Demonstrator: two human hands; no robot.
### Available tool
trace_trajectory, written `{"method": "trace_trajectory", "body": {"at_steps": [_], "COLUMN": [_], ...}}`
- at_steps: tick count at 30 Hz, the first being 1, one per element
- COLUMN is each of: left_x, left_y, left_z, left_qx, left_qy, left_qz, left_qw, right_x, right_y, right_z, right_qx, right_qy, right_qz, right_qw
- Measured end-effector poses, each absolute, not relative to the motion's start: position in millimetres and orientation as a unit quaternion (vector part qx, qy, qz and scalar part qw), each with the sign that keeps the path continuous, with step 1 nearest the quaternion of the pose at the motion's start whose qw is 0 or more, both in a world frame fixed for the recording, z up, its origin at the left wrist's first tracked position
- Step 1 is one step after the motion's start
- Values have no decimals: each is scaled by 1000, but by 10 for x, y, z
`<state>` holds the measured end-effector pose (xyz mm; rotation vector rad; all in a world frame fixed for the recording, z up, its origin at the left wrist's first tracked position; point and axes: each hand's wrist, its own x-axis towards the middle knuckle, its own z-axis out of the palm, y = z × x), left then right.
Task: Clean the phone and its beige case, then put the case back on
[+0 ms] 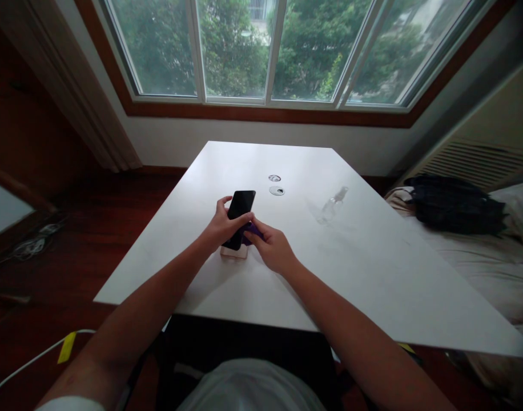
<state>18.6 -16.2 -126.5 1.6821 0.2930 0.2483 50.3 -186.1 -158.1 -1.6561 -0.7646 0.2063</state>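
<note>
My left hand [222,225] is wrapped round a black smartphone [243,204], thumb across its right edge and fingertips at its left. The phone is tilted, its dark screen towards me. Close against its right side, my right hand [272,245] pinches a purple cloth [253,230], partly hidden by the fingers. Beneath the phone, a pale pink flat thing with rounded corners [234,253] lies on the white table [193,194]; most of it is covered, so I cannot tell its kind.
Two small round discs [277,190] lie beyond my hands. To their right is a clear spray bottle [333,204], apparently lying on its side. A bed [471,257] with a black bundle [456,204] stands along the right. Windows [236,51] fill the far wall; a white cable [39,357] runs at lower left.
</note>
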Motion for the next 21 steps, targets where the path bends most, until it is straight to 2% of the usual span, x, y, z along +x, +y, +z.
{"method": "trace_trajectory", "body": {"at_steps": [4, 6, 8, 10, 13, 17, 21], "left_x": [165, 168, 174, 176, 165, 138, 110], "left_y": [-71, -35, -6, 20, 59, 98, 31], "left_z": [-1202, -1221, -1269, -1333, -1415, -1438, -1386], "left_qx": [750, 763, 805, 863, 919, 946, 962], "left_qy": [135, 127, 135, 149, 154, 141, 140], "left_qz": [27, 6, 35, 82, 91, 77, 86], "left_qw": [647, 634, 576, 476, 350, 282, 218], "right_x": [516, 558, 632, 733, 893, 1038, 1103], "right_y": [-1848, -1840, -1844, -1875, -1973, -2110, -2189], "right_z": [-1585, -1602, -1630, -1659, -1679, -1650, -1620], "right_qx": [-700, -690, -697, -728, -783, -825, -904], "right_qy": [-393, -371, -289, -191, -112, -62, -53], "right_qz": [136, 155, 138, 89, 31, 14, -37], "right_qw": [581, 602, 642, 653, 612, 561, 422]}}
